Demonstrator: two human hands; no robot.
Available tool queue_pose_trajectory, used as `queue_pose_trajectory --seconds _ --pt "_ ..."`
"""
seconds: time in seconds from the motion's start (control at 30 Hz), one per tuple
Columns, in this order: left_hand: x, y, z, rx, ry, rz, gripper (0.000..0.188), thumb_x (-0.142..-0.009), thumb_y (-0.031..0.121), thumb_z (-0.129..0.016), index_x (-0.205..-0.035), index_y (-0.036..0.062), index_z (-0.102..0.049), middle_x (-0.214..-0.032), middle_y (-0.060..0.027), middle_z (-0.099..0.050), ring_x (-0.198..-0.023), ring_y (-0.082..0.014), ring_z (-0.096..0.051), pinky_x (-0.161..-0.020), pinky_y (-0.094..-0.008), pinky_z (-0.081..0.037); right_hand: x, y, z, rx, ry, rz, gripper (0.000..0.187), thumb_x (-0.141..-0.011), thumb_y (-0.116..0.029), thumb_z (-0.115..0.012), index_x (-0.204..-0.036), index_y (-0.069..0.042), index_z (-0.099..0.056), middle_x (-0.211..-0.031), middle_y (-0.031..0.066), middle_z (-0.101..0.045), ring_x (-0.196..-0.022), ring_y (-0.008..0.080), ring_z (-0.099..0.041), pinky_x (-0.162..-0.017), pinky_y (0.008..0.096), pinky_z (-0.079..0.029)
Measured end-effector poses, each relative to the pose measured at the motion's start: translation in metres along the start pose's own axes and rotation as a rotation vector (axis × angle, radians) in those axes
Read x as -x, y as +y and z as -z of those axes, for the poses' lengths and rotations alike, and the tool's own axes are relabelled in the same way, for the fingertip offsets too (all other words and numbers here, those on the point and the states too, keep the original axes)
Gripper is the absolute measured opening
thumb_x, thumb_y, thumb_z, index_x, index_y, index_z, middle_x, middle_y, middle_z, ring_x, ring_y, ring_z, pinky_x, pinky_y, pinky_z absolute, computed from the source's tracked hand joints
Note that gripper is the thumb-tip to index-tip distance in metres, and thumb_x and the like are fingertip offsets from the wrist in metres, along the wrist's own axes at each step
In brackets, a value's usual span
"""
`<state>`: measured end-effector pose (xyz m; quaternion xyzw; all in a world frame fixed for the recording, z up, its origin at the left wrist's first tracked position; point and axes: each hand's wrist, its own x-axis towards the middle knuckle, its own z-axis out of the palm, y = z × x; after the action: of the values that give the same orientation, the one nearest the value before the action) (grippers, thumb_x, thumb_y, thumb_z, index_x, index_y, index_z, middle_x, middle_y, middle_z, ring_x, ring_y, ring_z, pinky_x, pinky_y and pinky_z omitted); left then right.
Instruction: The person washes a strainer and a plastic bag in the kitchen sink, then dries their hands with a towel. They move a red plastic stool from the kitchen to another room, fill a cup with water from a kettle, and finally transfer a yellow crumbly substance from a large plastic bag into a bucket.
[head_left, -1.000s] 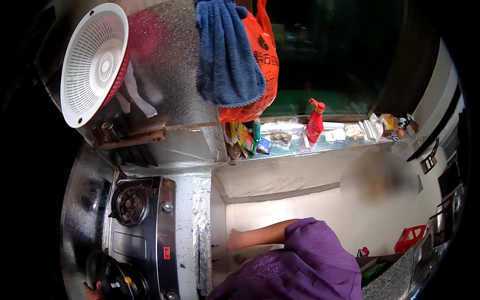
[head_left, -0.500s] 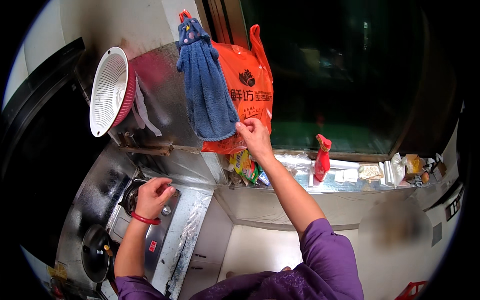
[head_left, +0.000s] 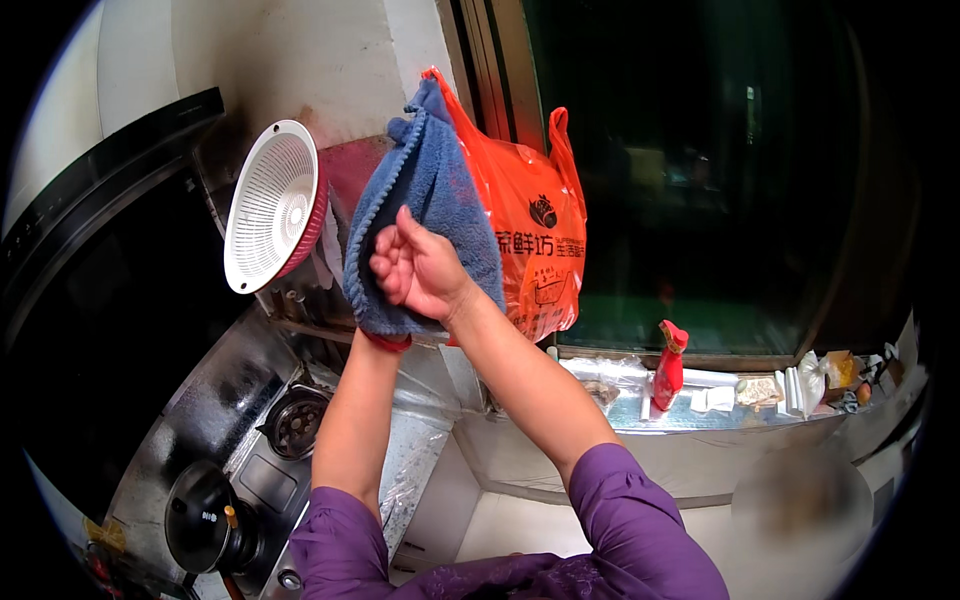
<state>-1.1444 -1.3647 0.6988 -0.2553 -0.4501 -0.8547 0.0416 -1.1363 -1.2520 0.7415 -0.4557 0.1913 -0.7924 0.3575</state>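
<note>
A blue plush hand towel [head_left: 460, 200] hangs on the wall, its scalloped edge pulled out to the left. My left hand is covered by the towel; only the forearm [head_left: 352, 420] and a red bracelet [head_left: 388, 342] at the wrist show below it, and its fingers are hidden. In front of the towel is my right hand [head_left: 420, 265], palm partly toward me. Its fingers are curled in and the thumb points up, with nothing visible inside them. The back of this hand appears to rest against the cloth.
An orange plastic bag [head_left: 540, 230] hangs right of the towel. A white and red colander [head_left: 275, 210] is on the left wall, above a gas stove [head_left: 270, 485] with a black lidded pan [head_left: 200, 515]. A red spray bottle [head_left: 668, 375] stands on the cluttered sill [head_left: 640, 405].
My right hand has moved left from the towel's lower right corner to its front. My left hand has risen from above the stove to behind the cloth. The towel is now spread and turned.
</note>
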Motion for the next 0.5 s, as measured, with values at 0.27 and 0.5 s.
queue_pose_trajectory --seconds 0.27,0.5 --pt "0.002 0.005 -0.033 0.264 0.042 -0.248 0.037 -0.088 0.024 -0.041 -0.117 0.0024 -0.042 -0.104 -0.0076 -0.051 -0.093 -0.0147 -0.051 -0.081 -0.0253 -0.041 -0.043 0.029 -0.006 0.526 0.334 0.600 0.034 -0.088 -0.034 -0.046 -0.068 -0.007 -0.044 -0.050 -0.0007 -0.040 -0.036 0.0055 -0.036 -0.033 0.0182 -0.027" --pt "0.012 -0.004 -0.057 -1.024 0.325 -0.634 0.065 -0.072 0.010 -0.064 -0.126 0.0009 -0.029 -0.116 -0.0124 -0.045 -0.105 -0.0200 -0.046 -0.091 -0.0299 -0.036 -0.027 0.006 0.022 1.522 0.986 0.889 0.028 -0.089 -0.029 -0.044 -0.099 -0.003 -0.048 -0.088 0.0059 -0.055 -0.077 0.0184 -0.054 -0.067 0.0288 -0.044"
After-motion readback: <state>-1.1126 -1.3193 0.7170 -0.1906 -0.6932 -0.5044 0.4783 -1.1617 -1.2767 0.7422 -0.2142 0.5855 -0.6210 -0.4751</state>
